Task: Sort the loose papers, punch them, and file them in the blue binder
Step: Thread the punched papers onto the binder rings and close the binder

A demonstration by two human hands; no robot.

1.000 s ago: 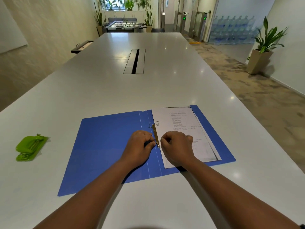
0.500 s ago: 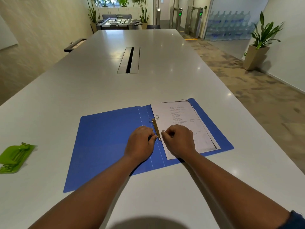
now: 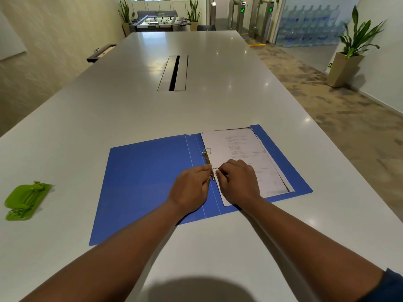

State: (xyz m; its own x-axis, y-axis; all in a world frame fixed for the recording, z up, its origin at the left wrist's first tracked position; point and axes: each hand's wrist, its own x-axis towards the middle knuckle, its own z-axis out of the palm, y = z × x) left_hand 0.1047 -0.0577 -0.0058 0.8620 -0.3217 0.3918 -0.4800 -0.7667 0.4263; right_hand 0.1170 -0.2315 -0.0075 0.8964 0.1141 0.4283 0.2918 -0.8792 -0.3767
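Green plastic hole punch (image 3: 25, 200) lies flat near the left edge of the white table (image 3: 135, 110), well apart from everything else. Blue binder (image 3: 148, 182) lies open on the table near the front edge, its left cover bare. Left hand (image 3: 192, 189) rests on the binder at the spine, fingers curled, grip pinched on the near metal ring (image 3: 214, 171). Far ring (image 3: 207, 151) stands half open above the brass-coloured strip. Right hand (image 3: 238, 182) meets the left at the same near ring, fingers curled, grip pinched on it. Papers (image 3: 242, 153) lie stacked on the right cover, printed side up, partly under the right hand. Potted plant (image 3: 351, 46) stands on the floor at far right.
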